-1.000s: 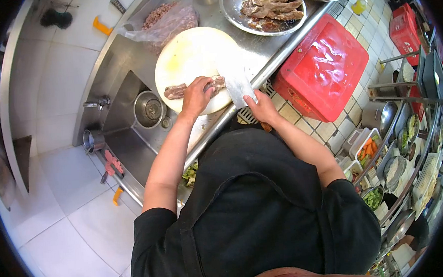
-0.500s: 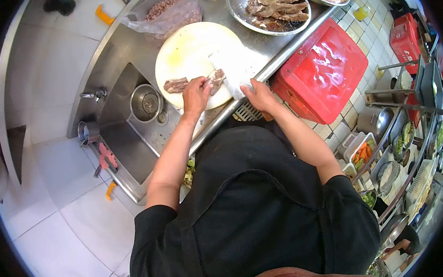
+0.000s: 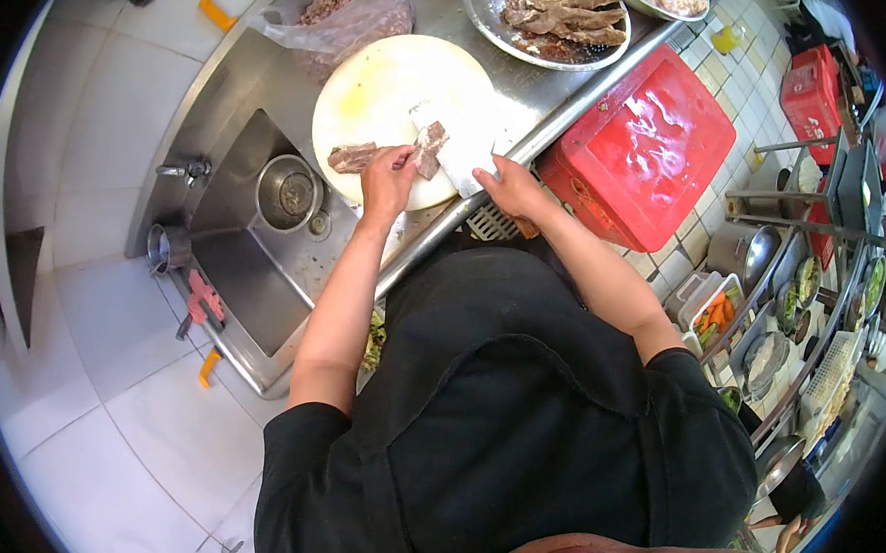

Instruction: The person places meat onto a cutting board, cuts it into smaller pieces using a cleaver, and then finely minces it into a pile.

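Note:
A wide cleaver point(image 3: 468, 158) is in my right hand point(image 3: 514, 190), its brown handle showing below the fist. The pale blade lies over the front right of the round cutting board point(image 3: 392, 74). My left hand point(image 3: 387, 187) is closed, fingertips pinched at the edge of a small piece of meat point(image 3: 431, 149) beside the blade. A longer strip of meat point(image 3: 351, 158) rests on the board to the left, partly behind that hand. Glare washes out the board's right side.
A metal bowl of meat strips point(image 3: 550, 59) and a plastic bag of chopped meat point(image 3: 340, 32) stand behind the board. To the left is a sink point(image 3: 250, 226) with a metal pot point(image 3: 290, 192). A red lidded bin point(image 3: 647, 146) stands right, near shelves of food containers.
The view has shifted slightly. The small piece of meat has turned more upright beside the cleaver, and the blade shows more broadly. Both hands stay in nearly the same places.

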Demonstrator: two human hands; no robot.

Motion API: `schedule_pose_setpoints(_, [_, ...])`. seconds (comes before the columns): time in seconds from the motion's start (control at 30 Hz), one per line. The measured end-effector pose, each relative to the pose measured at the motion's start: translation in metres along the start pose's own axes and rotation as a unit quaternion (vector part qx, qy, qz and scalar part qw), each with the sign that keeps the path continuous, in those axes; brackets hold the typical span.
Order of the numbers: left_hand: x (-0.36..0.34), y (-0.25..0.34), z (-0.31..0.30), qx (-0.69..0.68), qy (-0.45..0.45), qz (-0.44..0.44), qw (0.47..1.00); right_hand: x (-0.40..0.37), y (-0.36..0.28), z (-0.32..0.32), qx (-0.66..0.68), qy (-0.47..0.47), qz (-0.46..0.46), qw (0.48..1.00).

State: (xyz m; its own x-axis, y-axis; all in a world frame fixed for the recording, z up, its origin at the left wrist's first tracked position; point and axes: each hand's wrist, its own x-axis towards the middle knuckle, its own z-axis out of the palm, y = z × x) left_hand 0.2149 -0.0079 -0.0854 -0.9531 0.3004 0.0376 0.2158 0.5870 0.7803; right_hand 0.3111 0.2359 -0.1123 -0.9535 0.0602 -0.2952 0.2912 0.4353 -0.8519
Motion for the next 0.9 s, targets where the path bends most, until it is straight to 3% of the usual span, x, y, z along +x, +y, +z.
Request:
schedule_pose_setpoints(0.07, [0.003,0.001,0.0,0.003,0.001,-0.061,0.998,-0.008,0.004,-0.005,-0.009,-0.015,-0.001,1.0])
schedule_pose_setpoints(0.2, [0.003,0.001,-0.009,0.03,-0.025,-0.052,0.998,-0.046,-0.003,-0.025,-0.015,-0.081,0.001,0.997])
schedule_pose_setpoints(0.3, [0.002,0.002,-0.009,0.041,-0.029,-0.037,0.998,-0.06,-0.034,-0.037,-0.022,-0.086,0.039,0.995])
schedule_pose_setpoints(0.47, [-0.004,-0.007,-0.006,0.009,0.001,0.021,1.0,-0.023,-0.009,0.002,-0.043,-0.041,0.006,0.998])
schedule_pose_setpoints(0.6, [-0.004,-0.006,-0.004,0.019,0.009,0.024,0.999,0.0,-0.036,0.009,-0.045,-0.031,0.016,0.998])
schedule_pose_setpoints(0.77, [-0.008,-0.005,0.001,0.033,0.043,-0.007,0.998,0.009,-0.032,0.012,-0.068,-0.054,0.026,0.996])
schedule_pose_setpoints(0.9, [-0.014,0.004,-0.004,0.016,0.033,-0.039,0.999,-0.03,-0.017,-0.005,-0.082,-0.073,-0.005,0.994])
